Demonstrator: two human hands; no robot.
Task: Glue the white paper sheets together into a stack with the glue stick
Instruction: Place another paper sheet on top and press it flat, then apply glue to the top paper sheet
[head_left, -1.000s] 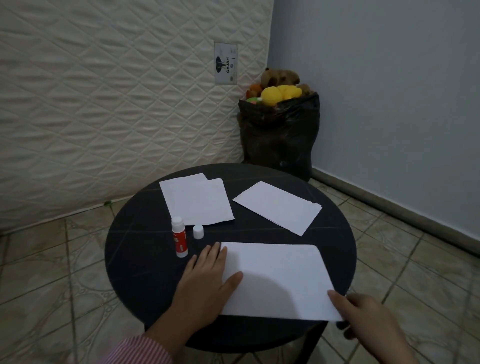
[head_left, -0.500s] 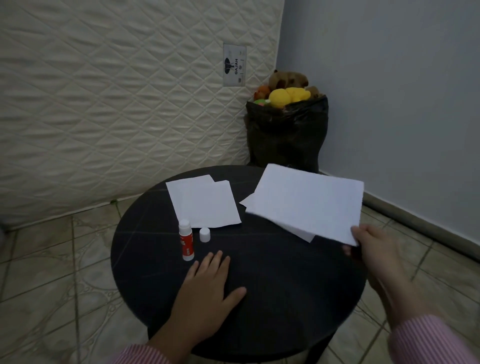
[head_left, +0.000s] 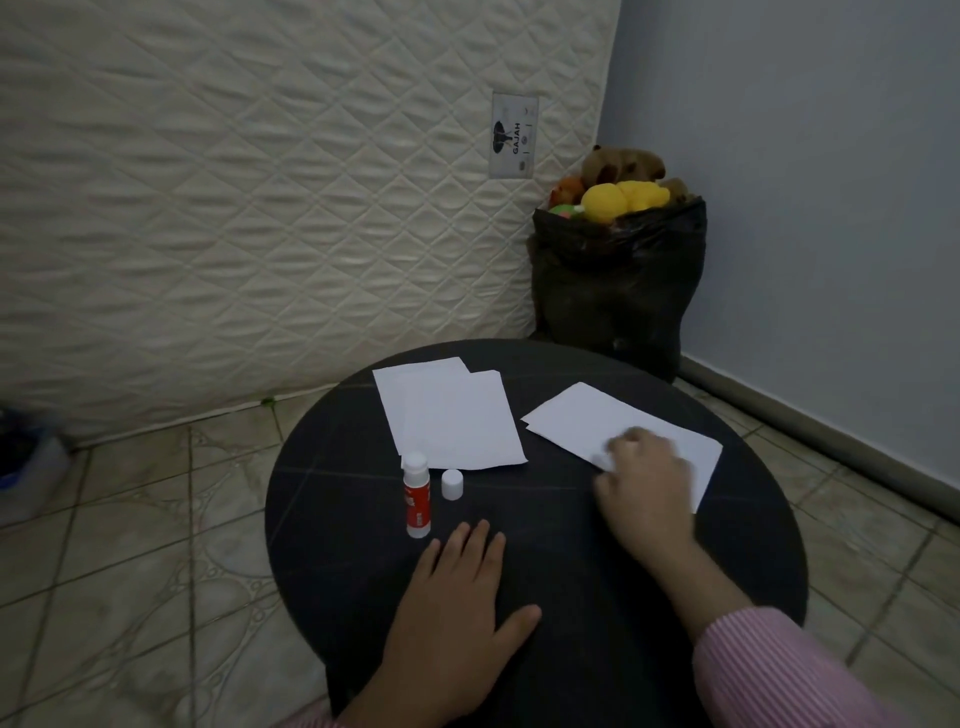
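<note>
left hand (head_left: 457, 613) flat and open on the table (head_left: 597, 582), right hand (head_left: 644, 483) on the paper stack (head_left: 587, 415), grip too blurry to tell

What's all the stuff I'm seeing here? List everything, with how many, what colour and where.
table: one, black, round, centre.
paper pile: one, white, table's far left.
paper stack: one, white, table's far right, under the right hand.
glue stick: one, red and white, upright, uncapped, near the left pile.
cap: one, white, beside the glue stick.
bag: one, black, corner, holding soft toys.
mattress: one, cream, against the wall.
left hand: flat on the table.
right hand: resting on the stack; blurred.
</note>
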